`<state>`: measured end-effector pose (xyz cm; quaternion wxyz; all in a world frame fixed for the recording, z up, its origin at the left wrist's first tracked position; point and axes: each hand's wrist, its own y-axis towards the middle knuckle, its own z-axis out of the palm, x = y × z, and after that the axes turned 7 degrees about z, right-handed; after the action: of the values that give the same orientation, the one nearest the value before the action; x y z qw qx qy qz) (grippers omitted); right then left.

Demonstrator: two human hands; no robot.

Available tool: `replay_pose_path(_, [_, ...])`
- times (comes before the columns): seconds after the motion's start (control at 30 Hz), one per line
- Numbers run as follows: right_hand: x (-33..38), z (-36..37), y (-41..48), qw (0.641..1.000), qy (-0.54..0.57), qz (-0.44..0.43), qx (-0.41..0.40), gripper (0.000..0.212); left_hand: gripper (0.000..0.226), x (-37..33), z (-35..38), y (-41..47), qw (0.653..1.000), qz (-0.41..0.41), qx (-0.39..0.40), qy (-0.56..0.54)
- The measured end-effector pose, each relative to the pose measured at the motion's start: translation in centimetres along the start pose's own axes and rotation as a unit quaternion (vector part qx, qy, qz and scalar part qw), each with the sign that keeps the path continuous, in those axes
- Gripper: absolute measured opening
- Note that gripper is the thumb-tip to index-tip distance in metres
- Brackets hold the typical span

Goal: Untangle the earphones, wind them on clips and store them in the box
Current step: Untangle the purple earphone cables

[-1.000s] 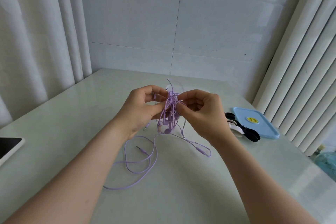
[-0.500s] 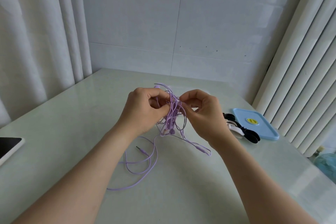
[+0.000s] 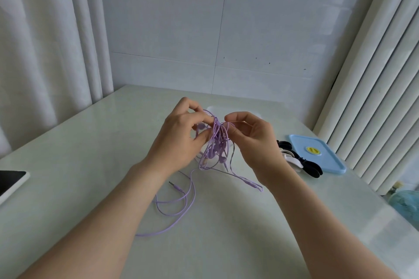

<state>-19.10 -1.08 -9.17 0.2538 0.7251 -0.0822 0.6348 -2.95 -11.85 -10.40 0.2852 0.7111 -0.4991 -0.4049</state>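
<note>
Left hand (image 3: 179,140): fingers curled, pinching strands on the left side of the purple earphones (image 3: 215,142). Right hand (image 3: 251,140): thumb and forefinger pinching one strand at the top right of the bundle. The knot is held between my hands at frame centre, lifted just above the tabletop (image 3: 90,165).

Progress, as I judge it: early, untangling step only. Cords are one clump with several buds hanging inside. Nothing is wound and nothing is stored. Left to do: separate the sets, wind each on a clip, box them.

Orientation: the clump's long axis runs top to bottom in the frame, loops up, buds down. Loose tails lie on the tabletop. One sweeps to the lower left, and its jack plug (image 3: 174,186) tip points upper left. Another tail runs to the lower right.

Black and white clips (image 3: 299,161) sit untouched right of my right wrist, against a blue lid (image 3: 317,154). A dark-screened device (image 3: 11,183) is at the left edge.
</note>
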Motion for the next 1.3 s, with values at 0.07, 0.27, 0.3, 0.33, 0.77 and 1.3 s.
replay_pose_path(0.07, [0.3,0.2,-0.2,1.0,0.013,0.011,0.005,0.013,0.015,0.0,0.1,0.0,1.0,0.004,-0.022,-0.001])
replay_pose_path(0.27, [1.0,0.8,-0.4,0.997,-0.062,0.016,-0.031,0.022,0.013,0.3,0.7,-0.2,0.998,0.024,-0.017,0.057])
replay_pose_path(0.3, [0.8,0.9,-0.4,0.994,-0.106,0.0,-0.039,0.026,0.013,0.2,0.7,-0.3,0.997,0.033,-0.014,0.066])
replay_pose_path(0.33, [0.4,0.9,-0.4,0.987,-0.155,-0.011,-0.047,0.032,0.013,0.2,0.6,-0.3,0.996,0.043,-0.013,0.072])
replay_pose_path(0.77, [-0.3,0.6,0.0,0.972,-0.197,0.065,-0.107,0.017,0.016,-1.7,-0.1,1.0,0.895,-0.285,-0.127,-0.319])
replay_pose_path(1.3, [-0.6,0.5,0.0,0.951,-0.278,0.031,-0.129,0.028,0.008,-1.0,-0.7,1.4,0.778,-0.406,-0.164,-0.451])
